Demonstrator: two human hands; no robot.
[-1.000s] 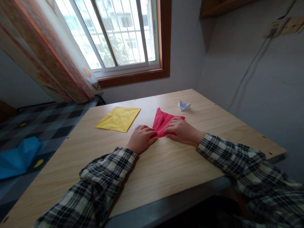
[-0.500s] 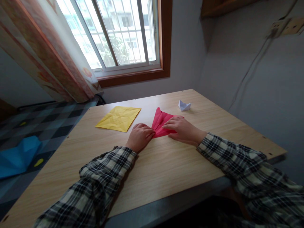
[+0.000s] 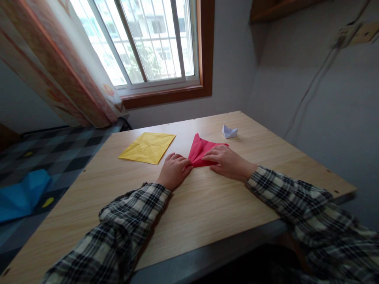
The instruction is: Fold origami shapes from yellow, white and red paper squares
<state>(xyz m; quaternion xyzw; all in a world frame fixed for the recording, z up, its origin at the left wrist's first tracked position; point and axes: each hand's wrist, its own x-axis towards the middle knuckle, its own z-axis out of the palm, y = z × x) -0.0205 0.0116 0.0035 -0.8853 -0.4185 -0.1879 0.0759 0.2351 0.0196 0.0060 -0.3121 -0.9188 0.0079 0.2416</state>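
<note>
A sheet of red paper (image 3: 197, 148), folded with several creases, lies on the wooden table (image 3: 189, 213) between my hands. My left hand (image 3: 174, 170) grips its near left corner, thumb and fingertips closed on the edge. From the other side, my right hand (image 3: 227, 161) rests over the paper's right part, its fingers curled and pressing the near edge. Both hands cover some of the folds, so the exact shape underneath is hidden.
Creased yellow paper (image 3: 148, 147) lies at the back left of the table. A small white folded paper boat (image 3: 229, 131) stands at the back right. Blue folded paper (image 3: 25, 193) is on the checkered cloth (image 3: 74, 152) at left, below the curtain.
The near edge of the red paper has shifted slightly away from me and now sits higher between my hands. My hands have hardly moved.
</note>
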